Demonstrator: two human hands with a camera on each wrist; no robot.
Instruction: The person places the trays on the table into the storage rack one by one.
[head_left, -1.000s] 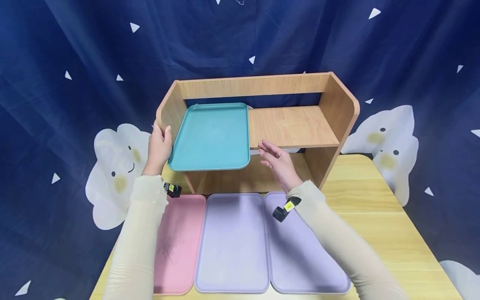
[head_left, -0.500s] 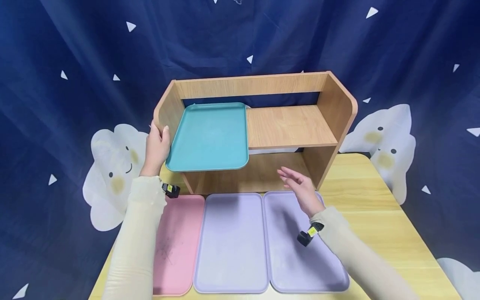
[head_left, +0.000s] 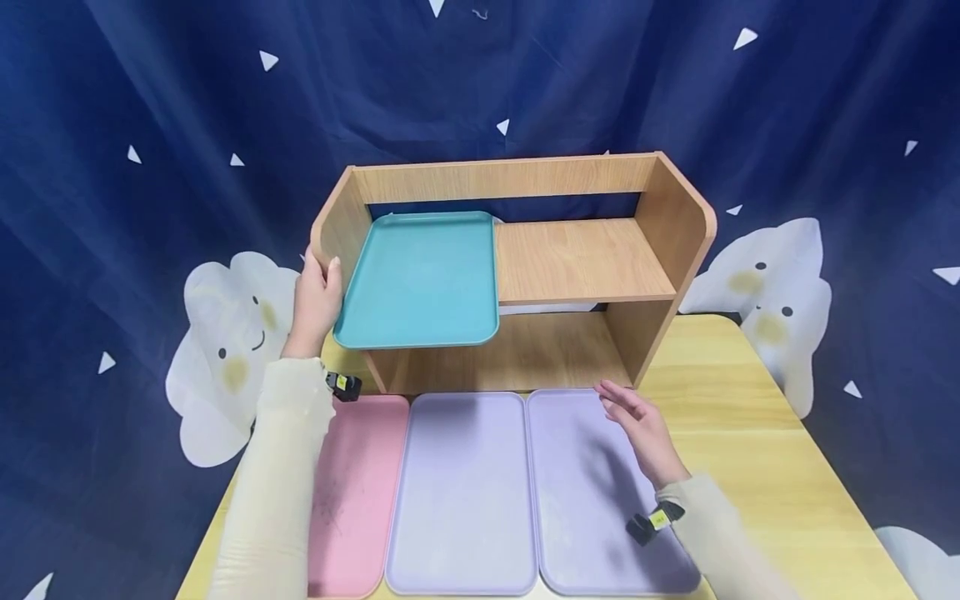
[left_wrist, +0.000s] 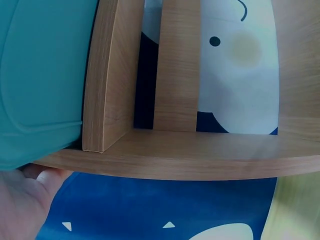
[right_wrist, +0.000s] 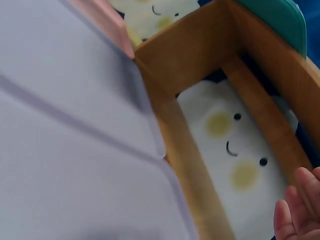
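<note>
Left hand (head_left: 317, 300) grip wraps the wooden shelf's (head_left: 585, 258) left side panel beside the teal tray (head_left: 420, 279); right hand (head_left: 645, 429), fingers apart, apparently hovers over the right lavender tray (head_left: 577, 500).

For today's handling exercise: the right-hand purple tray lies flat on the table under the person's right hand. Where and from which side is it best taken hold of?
Probably at the right long rim of the right purple tray, coming from the right. It lies flat, its left rim butts against the middle purple tray and the wooden shelf crowds its far end, while the right hand hovers open by that free edge, where fingers could slip under.
</note>
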